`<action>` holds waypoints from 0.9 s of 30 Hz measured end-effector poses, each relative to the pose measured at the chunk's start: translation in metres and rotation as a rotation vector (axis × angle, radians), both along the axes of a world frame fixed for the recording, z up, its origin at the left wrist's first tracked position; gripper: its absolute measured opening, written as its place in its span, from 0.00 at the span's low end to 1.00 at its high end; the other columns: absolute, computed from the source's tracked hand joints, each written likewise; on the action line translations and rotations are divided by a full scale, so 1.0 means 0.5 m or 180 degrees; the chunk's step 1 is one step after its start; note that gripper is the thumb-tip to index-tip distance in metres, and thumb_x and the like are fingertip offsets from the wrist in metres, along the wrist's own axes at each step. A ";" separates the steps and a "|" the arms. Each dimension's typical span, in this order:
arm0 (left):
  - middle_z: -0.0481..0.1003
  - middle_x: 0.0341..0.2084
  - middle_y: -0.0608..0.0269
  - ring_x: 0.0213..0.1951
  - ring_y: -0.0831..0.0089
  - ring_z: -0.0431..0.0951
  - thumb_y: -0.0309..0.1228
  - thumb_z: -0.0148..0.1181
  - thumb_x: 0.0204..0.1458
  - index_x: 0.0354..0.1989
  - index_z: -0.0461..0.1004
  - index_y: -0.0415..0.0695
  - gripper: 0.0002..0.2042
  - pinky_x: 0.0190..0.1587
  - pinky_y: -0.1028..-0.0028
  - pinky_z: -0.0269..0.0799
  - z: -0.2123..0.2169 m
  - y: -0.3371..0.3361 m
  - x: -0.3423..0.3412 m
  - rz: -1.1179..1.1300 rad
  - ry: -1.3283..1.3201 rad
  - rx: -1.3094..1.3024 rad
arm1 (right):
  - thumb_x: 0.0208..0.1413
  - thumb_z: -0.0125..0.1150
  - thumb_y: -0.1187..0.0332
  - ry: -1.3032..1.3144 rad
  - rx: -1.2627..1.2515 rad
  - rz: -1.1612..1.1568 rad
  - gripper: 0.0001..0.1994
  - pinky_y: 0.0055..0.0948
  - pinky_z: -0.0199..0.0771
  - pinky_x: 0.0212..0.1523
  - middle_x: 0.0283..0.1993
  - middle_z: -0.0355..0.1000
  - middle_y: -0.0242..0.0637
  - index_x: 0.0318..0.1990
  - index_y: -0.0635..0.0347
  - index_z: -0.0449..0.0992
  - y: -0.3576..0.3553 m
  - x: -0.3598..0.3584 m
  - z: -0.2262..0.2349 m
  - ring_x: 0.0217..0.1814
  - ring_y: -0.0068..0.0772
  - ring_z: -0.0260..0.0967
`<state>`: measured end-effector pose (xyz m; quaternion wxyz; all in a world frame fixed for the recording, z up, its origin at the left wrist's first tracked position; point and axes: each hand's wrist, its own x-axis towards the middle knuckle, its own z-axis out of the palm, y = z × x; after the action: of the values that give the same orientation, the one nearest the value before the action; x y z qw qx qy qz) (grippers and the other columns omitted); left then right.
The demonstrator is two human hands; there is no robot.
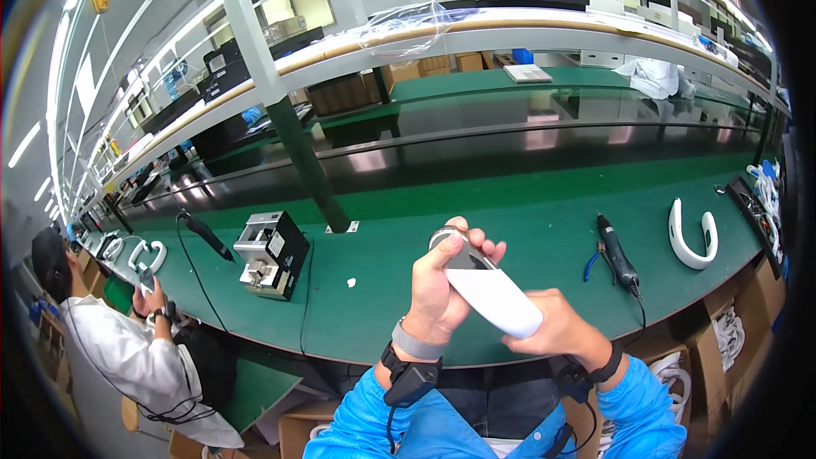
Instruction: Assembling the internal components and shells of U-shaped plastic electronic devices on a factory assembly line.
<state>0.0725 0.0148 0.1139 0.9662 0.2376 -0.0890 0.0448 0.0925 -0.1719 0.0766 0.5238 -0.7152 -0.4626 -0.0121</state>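
A long white casing with a rounded end and a dark, glossy section (497, 299) is held slantwise above the near edge of the green bench (382, 289). My left hand (438, 285) is closed round its dark upper end, thumb on top. At the lower white end, my right hand (557, 327) grips from the side, with its fingertips partly hidden underneath. To the right lies a black electric screwdriver (618, 257), beside small blue-handled pliers (592, 267). A white U-shaped neck-worn device (678, 240) rests farther right.
A silver-and-black bench machine (270, 257) stands left, near another corded screwdriver (206, 236). A green post (308, 161) rises from the bench under a raised shelf (510, 32). A co-worker (140, 357) sits at far left. Cardboard boxes (710, 365) stand below right.
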 end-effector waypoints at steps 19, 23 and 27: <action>0.70 0.28 0.64 0.32 0.70 0.73 0.27 0.61 0.55 0.41 0.66 0.51 0.10 0.42 0.65 0.72 -0.029 -0.011 0.004 -0.0130 -0.0177 -0.0103 | 0.37 0.69 0.74 0.1162 0.0390 -0.0121 0.15 0.24 0.73 0.33 0.27 0.76 0.34 0.36 0.69 0.77 0.003 -0.057 -0.091 0.29 0.23 0.74; 0.68 0.29 0.66 0.32 0.70 0.71 0.28 0.62 0.54 0.42 0.66 0.50 0.11 0.43 0.64 0.71 -0.016 -0.011 -0.004 -0.0314 -0.0196 -0.0110 | 0.39 0.73 0.72 0.2076 0.0402 0.0474 0.16 0.25 0.74 0.33 0.27 0.76 0.34 0.37 0.69 0.77 -0.010 -0.055 -0.082 0.29 0.24 0.74; 0.68 0.31 0.65 0.34 0.70 0.71 0.32 0.60 0.55 0.43 0.66 0.50 0.11 0.45 0.64 0.71 -0.007 0.007 -0.016 -0.0166 -0.0105 -0.0308 | 0.40 0.78 0.67 0.0622 0.0265 -0.0019 0.20 0.27 0.75 0.33 0.28 0.77 0.35 0.39 0.69 0.76 0.017 -0.066 -0.047 0.30 0.26 0.76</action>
<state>0.0644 0.0182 0.1102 0.9758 0.1874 -0.1088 0.0278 0.0597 -0.1632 0.0533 0.5956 -0.6920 -0.4062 0.0369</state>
